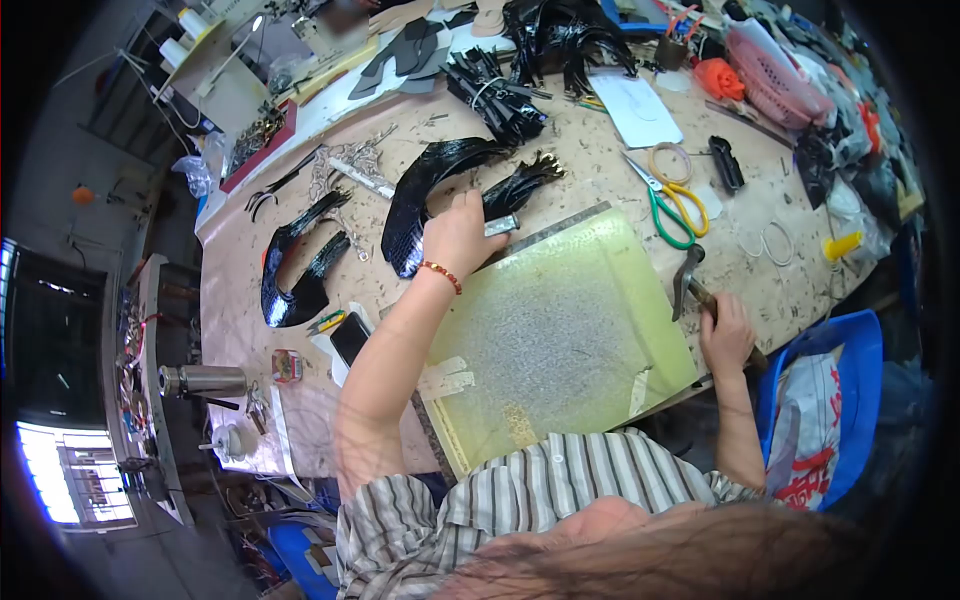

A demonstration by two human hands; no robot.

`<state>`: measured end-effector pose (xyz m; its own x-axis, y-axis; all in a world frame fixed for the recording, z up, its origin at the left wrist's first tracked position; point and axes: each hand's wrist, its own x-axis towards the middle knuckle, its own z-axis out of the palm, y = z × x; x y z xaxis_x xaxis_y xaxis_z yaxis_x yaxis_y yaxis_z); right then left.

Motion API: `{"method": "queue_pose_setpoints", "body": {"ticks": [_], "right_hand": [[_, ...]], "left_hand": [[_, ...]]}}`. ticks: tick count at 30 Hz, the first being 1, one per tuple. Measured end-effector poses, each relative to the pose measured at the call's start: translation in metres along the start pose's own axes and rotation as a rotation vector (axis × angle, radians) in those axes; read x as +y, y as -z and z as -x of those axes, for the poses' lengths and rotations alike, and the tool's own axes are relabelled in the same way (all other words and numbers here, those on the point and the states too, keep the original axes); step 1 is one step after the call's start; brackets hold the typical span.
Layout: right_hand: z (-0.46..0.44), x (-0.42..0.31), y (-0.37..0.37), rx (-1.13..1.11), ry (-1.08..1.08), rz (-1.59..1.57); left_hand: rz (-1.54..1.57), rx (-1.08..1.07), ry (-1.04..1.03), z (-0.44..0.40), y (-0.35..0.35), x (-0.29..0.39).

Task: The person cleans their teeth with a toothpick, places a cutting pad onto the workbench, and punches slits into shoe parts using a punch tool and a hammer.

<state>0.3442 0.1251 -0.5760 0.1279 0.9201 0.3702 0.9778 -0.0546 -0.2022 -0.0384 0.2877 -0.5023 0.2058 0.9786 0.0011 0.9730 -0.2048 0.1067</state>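
My left hand (462,240) is closed on a short silver-coloured piece (502,226), just above the top edge of a yellow-green board (640,290) with a worn grey middle. Beside its fingers lies a large curved glossy black piece (405,215); a black bundle with frayed ends (525,188) lies to its right. My right hand (727,335) is closed around the handle of a hammer (683,280), whose dark head rests by the board's right edge. Green-and-yellow-handled scissors (672,208) lie above the hammer.
Another curved black piece (285,290) and a dark phone (350,338) are on the left. A metal flask (203,380) stands at the left edge. Black bundles (495,95) and a pink basket (775,75) are at the back; a blue bin (865,400) is at right.
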Motion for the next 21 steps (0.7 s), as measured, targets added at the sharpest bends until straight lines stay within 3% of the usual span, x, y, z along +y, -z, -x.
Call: {"method": "queue_pose_setpoints", "body": {"ticks": [6, 9, 13, 16, 18, 21], "right_hand": [[0.0, 0.001, -0.001, 0.016, 0.011, -0.024], [-0.001, 0.0, 0.002, 0.004, 0.018, -0.019], [-0.001, 0.0, 0.003, 0.001, 0.013, -0.02], [-0.001, 0.0, 0.004, -0.004, 0.011, -0.019], [0.0, 0.001, 0.003, -0.003, 0.012, -0.023], [-0.001, 0.003, 0.002, 0.002, 0.012, -0.057]], "left_hand": [[0.033, 0.31, -0.135, 0.016, -0.018, -0.005], [0.035, 0.168, 0.012, 0.013, -0.01, 0.008], [0.213, 0.283, 0.019, 0.002, -0.017, -0.001], [0.241, 0.405, 0.11, 0.004, 0.011, -0.011], [0.23, 0.566, 0.055, 0.013, 0.041, -0.021], [0.179, 0.64, -0.15, 0.054, 0.097, -0.013]]}}
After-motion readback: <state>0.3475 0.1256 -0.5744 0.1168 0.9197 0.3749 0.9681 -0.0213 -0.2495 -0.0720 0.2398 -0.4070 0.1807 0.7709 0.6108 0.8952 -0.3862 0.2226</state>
